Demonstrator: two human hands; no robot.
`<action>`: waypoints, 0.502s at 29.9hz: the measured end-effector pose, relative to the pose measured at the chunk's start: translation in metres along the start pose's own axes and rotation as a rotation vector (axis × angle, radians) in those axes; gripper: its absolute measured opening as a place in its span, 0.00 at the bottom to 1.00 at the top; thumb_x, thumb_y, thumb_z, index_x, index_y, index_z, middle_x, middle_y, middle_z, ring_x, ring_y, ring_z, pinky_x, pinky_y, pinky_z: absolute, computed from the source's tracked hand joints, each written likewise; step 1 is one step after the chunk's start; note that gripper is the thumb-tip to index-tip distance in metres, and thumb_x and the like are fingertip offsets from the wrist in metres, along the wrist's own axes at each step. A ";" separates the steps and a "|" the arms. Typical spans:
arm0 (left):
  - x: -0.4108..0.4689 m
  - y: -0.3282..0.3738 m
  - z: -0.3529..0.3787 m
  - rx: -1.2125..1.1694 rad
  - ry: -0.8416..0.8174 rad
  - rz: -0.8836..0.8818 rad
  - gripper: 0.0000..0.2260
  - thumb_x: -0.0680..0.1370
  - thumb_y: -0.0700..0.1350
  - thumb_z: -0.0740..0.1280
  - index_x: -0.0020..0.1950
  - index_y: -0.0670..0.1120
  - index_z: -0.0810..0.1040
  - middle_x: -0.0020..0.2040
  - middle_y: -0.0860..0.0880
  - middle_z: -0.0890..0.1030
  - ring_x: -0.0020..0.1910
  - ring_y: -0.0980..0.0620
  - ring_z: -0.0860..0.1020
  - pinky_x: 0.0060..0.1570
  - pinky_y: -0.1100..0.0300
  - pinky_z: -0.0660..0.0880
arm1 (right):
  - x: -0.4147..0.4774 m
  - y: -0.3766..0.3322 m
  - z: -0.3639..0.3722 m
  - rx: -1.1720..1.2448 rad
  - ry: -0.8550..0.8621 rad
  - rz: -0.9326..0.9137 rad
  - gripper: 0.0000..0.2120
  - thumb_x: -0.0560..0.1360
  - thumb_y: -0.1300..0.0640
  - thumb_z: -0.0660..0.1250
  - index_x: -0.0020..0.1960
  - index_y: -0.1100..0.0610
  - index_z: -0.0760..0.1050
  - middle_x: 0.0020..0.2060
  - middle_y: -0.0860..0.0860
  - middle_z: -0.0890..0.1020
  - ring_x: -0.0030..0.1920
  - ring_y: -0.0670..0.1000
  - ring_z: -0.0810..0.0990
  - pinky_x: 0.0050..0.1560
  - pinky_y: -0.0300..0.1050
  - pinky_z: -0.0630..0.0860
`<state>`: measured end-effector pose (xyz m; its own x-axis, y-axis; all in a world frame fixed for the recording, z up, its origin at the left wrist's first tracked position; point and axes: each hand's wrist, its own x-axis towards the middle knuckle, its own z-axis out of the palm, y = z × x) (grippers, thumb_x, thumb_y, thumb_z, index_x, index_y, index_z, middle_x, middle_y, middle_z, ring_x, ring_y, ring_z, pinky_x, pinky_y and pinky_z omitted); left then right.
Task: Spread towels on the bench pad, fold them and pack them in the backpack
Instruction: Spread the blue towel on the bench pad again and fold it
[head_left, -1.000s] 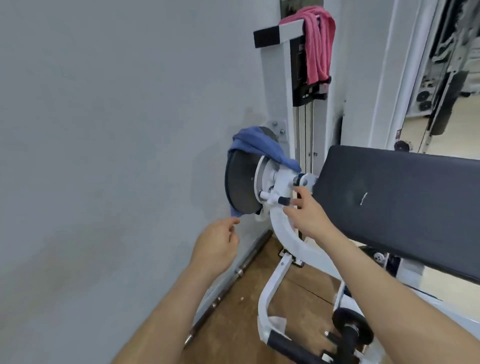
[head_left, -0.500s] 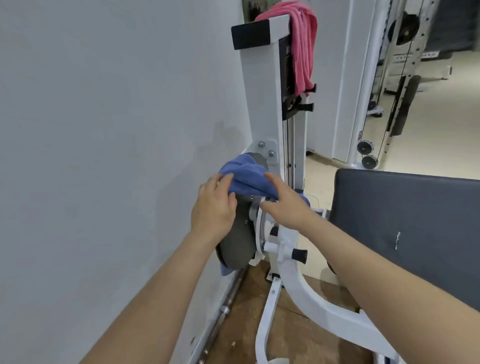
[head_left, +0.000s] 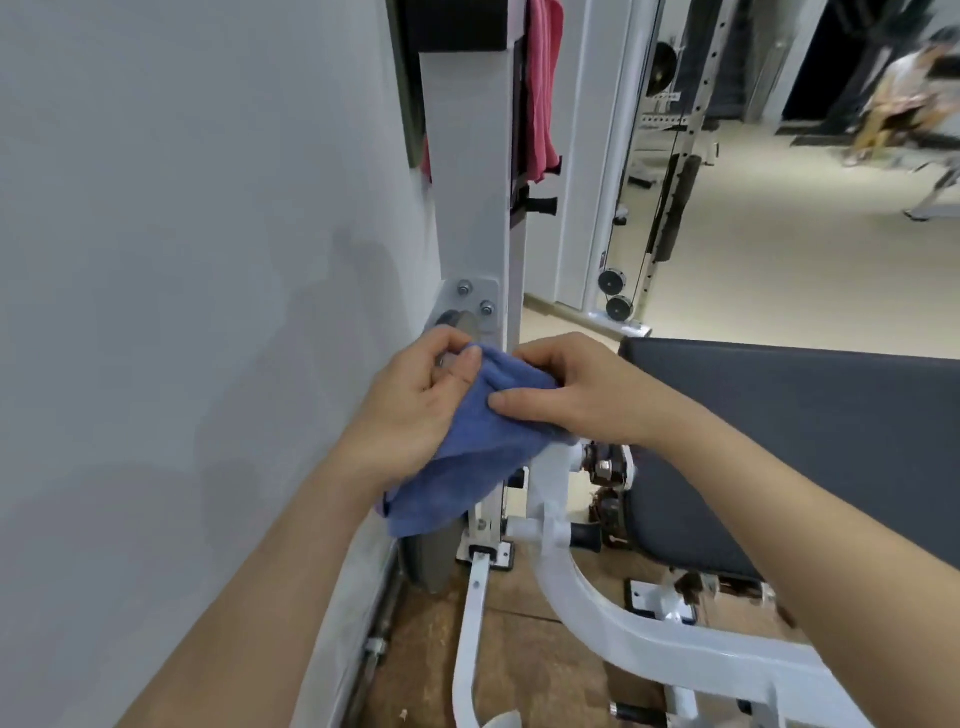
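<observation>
I can read no text, label, brand, number or sign anywhere in my view; nothing here shows legible lettering.

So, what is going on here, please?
A person grips a blue towel with both hands, close to the wall and the white machine post. The left hand pinches its upper edge and the right hand holds its top. A pink towel hangs higher up on that post. The dark bench pad on the right has no towel on the part in view, and no backpack shows.
</observation>
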<state>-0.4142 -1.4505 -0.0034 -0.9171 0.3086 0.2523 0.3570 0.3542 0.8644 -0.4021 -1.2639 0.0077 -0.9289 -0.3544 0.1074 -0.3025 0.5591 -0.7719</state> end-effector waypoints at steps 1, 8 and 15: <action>-0.004 0.008 0.003 -0.090 -0.148 -0.039 0.11 0.81 0.54 0.62 0.43 0.51 0.76 0.33 0.56 0.79 0.34 0.59 0.76 0.36 0.67 0.72 | -0.012 -0.003 -0.009 0.080 -0.064 0.033 0.10 0.77 0.54 0.69 0.40 0.60 0.78 0.33 0.55 0.78 0.34 0.47 0.75 0.38 0.43 0.72; -0.029 0.000 0.054 -0.021 -0.997 -0.206 0.11 0.65 0.56 0.76 0.41 0.51 0.84 0.40 0.54 0.83 0.42 0.56 0.81 0.44 0.61 0.75 | -0.119 0.033 -0.070 0.693 0.105 0.279 0.02 0.70 0.62 0.64 0.39 0.60 0.75 0.33 0.52 0.78 0.34 0.48 0.77 0.37 0.38 0.75; -0.062 0.007 0.186 -0.361 -0.943 -0.294 0.13 0.77 0.50 0.67 0.54 0.43 0.82 0.52 0.45 0.84 0.49 0.50 0.80 0.52 0.53 0.77 | -0.274 0.107 -0.126 0.268 0.485 0.555 0.07 0.70 0.65 0.70 0.39 0.60 0.71 0.33 0.54 0.73 0.32 0.49 0.71 0.32 0.40 0.68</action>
<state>-0.3223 -1.3031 -0.0938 -0.3941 0.8705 -0.2949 -0.0734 0.2901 0.9542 -0.2065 -1.0121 -0.0251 -0.9374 0.3252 -0.1247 0.2379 0.3364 -0.9111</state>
